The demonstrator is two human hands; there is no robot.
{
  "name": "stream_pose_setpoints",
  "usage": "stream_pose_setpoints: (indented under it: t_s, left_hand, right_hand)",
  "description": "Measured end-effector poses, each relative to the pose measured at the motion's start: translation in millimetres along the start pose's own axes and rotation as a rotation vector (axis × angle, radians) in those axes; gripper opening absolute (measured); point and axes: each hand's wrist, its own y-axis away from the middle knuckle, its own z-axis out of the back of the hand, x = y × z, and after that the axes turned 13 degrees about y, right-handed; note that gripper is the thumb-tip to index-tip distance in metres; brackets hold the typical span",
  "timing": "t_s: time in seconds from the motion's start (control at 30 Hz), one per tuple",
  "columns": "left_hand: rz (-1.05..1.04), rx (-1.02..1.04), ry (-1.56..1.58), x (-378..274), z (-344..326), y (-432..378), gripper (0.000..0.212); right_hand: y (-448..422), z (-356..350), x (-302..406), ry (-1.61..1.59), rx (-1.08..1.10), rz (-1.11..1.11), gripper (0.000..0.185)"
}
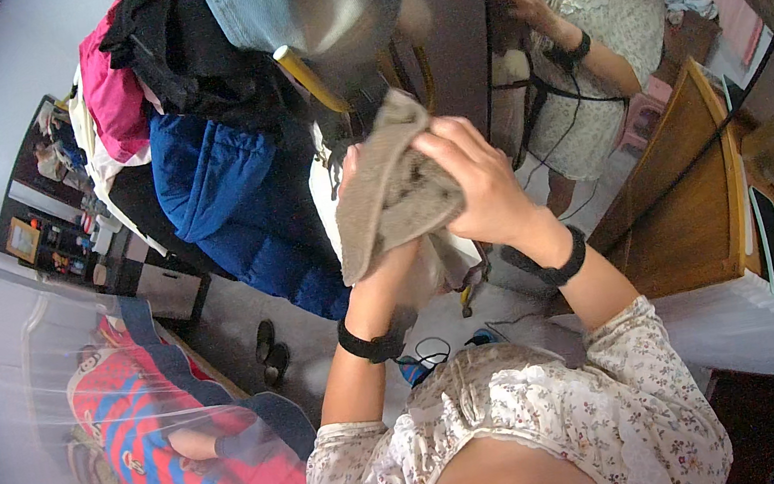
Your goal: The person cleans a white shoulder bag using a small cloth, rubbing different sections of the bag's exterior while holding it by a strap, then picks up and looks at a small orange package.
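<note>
A brown-grey ribbed fabric hat [390, 192], apparently corduroy, is held folded up in front of the coat stand. My right hand [479, 178] grips its right side, with the fingers curled over the upper edge. Mostly behind the hat, my left hand [400, 264] holds it from below and the left; some fingers show past its left edge. Just beyond the hands rises the yellow pole [312, 79] of the stand. A light-blue denim item [251, 9] hangs above it.
A blue padded jacket [218, 185], a black garment [199, 59] and a pink garment [109, 96] hang at left. A mirror [685, 39] reflects me. Wooden furniture [687, 217] stands at right. Dark slippers [268, 352] lie near a netted bed [135, 426], where a limb shows.
</note>
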Motion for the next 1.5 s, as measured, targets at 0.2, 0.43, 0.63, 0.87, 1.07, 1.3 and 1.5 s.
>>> stream_pose_setpoints:
  t_s: [0.2, 0.43, 0.63, 0.87, 1.07, 1.3, 1.5]
  left_hand:
    - [0.052, -0.048, -0.152, -19, 3, -4, 0.098]
    - [0.052, -0.057, -0.148, -19, 4, -2, 0.096]
    - [0.117, 0.017, -0.088, -22, 9, -5, 0.096]
    - [0.131, -0.003, -0.085, -20, 4, -6, 0.097]
    - [0.123, -0.028, -0.075, -10, 4, -2, 0.098]
    - [0.081, -0.033, -0.084, -9, 1, -2, 0.1]
    - [0.075, -0.031, -0.118, -13, 5, -4, 0.099]
  right_hand:
    - [31, 18, -45, -0.2, -0.061, -0.369, 0.066]
    - [-37, 17, -40, 0.001, -0.301, -0.098, 0.083]
    - [-43, -39, -57, 0.159, -0.264, -0.114, 0.065]
    - [61, -87, -78, 0.27, 0.05, -0.221, 0.06]
    - [129, -93, -69, 0.07, 0.424, -0.549, 0.039]
    - [61, -32, -60, -0.182, 0.029, -0.615, 0.035]
    - [-42, -41, -83, 0.344, -0.153, -0.101, 0.034]
